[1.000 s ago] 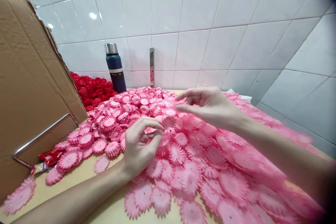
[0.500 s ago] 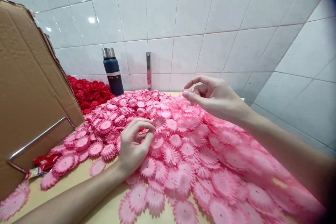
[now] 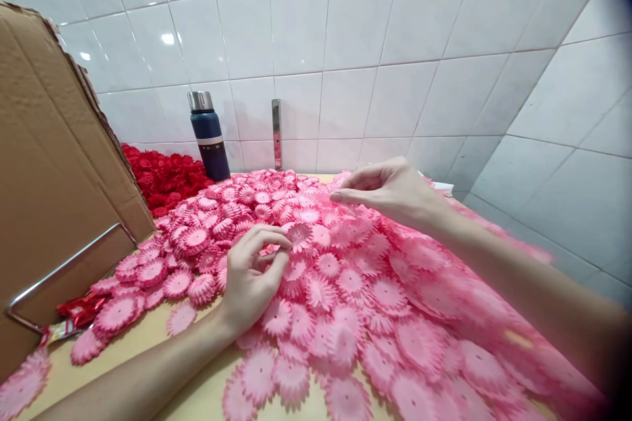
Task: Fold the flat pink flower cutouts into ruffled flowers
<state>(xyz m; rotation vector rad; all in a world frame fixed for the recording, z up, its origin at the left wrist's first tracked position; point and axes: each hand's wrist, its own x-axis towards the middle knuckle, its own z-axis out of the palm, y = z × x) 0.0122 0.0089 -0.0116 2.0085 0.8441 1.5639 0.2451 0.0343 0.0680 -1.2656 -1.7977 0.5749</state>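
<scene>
My left hand (image 3: 257, 273) is closed in a pinch near the middle of the heap. At its fingertips is a scalloped pink flower piece (image 3: 299, 237) with a darker centre, held on edge above the others. My right hand (image 3: 390, 191) hovers further back and to the right, thumb and forefinger pressed together. Whatever lies in that pinch blends with the pink behind it, so I cannot make it out. Around and below both hands spreads a large heap of pink flower pieces (image 3: 353, 281), round with notched rims and small centre holes.
A cardboard box (image 3: 64, 138) with a metal wire handle (image 3: 69, 270) stands at left, a red wrapper (image 3: 81, 310) by it. Behind are red flower pieces (image 3: 165, 177), a dark blue bottle (image 3: 210, 138) and a metal strip (image 3: 276, 135) against the tiled wall (image 3: 296, 26).
My right hand has come slightly down and to the left, its thumb and forefinger closer together. The left hand keeps its pinch in nearly the same place. The view has shifted a little.
</scene>
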